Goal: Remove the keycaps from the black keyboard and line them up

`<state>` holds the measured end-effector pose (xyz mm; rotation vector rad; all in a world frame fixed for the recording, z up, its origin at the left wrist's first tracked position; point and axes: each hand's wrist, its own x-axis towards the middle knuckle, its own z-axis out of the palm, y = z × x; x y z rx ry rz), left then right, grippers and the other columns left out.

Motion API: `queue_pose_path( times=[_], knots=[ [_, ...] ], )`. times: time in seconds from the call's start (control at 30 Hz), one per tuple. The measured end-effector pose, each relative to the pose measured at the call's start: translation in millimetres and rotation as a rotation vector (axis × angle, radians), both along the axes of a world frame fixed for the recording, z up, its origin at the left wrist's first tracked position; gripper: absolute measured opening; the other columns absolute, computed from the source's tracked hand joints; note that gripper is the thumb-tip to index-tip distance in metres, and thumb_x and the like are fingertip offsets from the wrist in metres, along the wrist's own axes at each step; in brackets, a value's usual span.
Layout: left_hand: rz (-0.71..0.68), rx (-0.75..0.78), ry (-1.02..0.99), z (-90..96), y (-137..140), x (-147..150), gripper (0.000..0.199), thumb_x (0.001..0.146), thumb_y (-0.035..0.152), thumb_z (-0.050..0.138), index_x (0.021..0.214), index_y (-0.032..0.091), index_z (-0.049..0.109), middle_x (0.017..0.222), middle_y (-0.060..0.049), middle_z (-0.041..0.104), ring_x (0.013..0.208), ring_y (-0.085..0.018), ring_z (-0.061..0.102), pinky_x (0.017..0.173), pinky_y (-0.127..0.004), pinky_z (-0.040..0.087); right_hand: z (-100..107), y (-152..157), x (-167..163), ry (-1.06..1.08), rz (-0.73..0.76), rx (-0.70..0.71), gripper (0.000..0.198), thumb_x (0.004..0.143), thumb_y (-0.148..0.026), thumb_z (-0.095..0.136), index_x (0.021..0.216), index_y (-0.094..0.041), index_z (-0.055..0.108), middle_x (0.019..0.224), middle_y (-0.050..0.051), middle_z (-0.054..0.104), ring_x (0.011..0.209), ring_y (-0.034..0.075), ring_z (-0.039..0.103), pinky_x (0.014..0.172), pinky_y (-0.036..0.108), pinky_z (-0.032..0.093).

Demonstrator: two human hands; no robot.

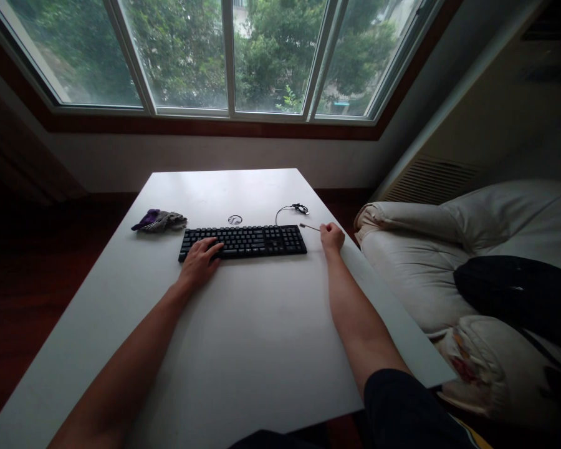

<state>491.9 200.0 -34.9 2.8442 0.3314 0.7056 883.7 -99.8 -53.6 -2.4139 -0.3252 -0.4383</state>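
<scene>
A black keyboard [247, 242] lies flat across the white table. My left hand [201, 259] rests on its left end, fingers spread over the keys and not wrapped round anything. Just off the keyboard's right end, my right hand [331, 238] is closed on a thin stick [312, 227]. The stick points left, and its small dark tip is close to the number keys; its exact kind is too small to make out. From behind the keyboard runs its black cable [300, 209], bundled at the far end. A small round, see-through-looking object [235, 219] lies behind the keys.
Crumpled grey and purple gloves or cloth [159, 221] lie at the table's left. The white table [262, 330] ends near a wall below a window [229, 62]. To the right stands a pale sofa [402, 262] with a dark bag [518, 296] on it.
</scene>
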Motion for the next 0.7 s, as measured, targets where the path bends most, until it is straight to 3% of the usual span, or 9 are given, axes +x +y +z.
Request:
queue_pose_path(
  times=[0.17,0.27,0.4,0.5,0.6,0.7],
  knots=[
    [0.0,0.006,-0.001,-0.2,0,0,0.048,0.094,0.03,0.055,0.141,0.029,0.059,0.151,-0.007,0.049,0.14,-0.031,0.044,0.121,-0.054,0.034,-2,9,-4,-0.015,0.12,-0.055,0.025,0.089,-0.039,0.054,0.073,-0.022,0.063,0.075,0.008,0.067,0.078,0.024,0.052,0.072,0.032,0.038],
    [-0.002,0.003,0.001,0.4,0,0,0.048,0.094,0.03,0.055,0.141,0.029,0.059,0.152,-0.007,0.049,0.14,-0.031,0.043,0.121,-0.053,0.035,-2,7,-4,-0.034,0.056,-0.078,0.026,0.09,-0.039,0.053,0.074,-0.022,0.063,0.078,0.01,0.067,0.083,0.026,0.053,0.074,0.033,0.038],
    [0.0,0.005,0.0,0.3,0,0,0.048,0.094,0.03,0.055,0.141,0.029,0.06,0.151,-0.007,0.049,0.14,-0.031,0.044,0.121,-0.053,0.034,2,7,0,0.007,-0.044,0.027,0.041,0.099,-0.049,0.039,0.078,-0.022,0.061,0.084,0.012,0.067,0.083,0.026,0.055,0.074,0.034,0.039],
    [0.0,0.002,-0.002,-0.2,0,1,0.048,0.094,0.03,0.056,0.141,0.03,0.059,0.151,-0.007,0.05,0.139,-0.032,0.044,0.121,-0.053,0.034,5,17,-2,0.04,0.097,0.116,0.05,0.101,-0.061,0.032,0.087,-0.021,0.06,0.088,0.011,0.065,0.085,0.025,0.056,0.078,0.033,0.041],
    [-0.002,-0.012,-0.006,-0.3,0,1,0.049,0.093,0.03,0.056,0.142,0.031,0.059,0.151,-0.007,0.05,0.139,-0.032,0.044,0.121,-0.054,0.034,5,29,-10,0.09,0.328,0.156,0.051,0.092,-0.07,0.046,0.095,-0.021,0.061,0.099,0.009,0.063,0.09,0.024,0.056,0.081,0.033,0.044],
    [-0.005,-0.019,-0.009,-0.3,1,1,0.048,0.093,0.03,0.056,0.141,0.031,0.059,0.151,-0.007,0.05,0.139,-0.032,0.044,0.121,-0.055,0.034,4,35,-15,0.198,0.428,0.171,0.046,0.083,-0.066,0.06,0.094,-0.022,0.063,0.095,0.006,0.062,0.086,0.022,0.056,0.076,0.031,0.045]
  ],
)
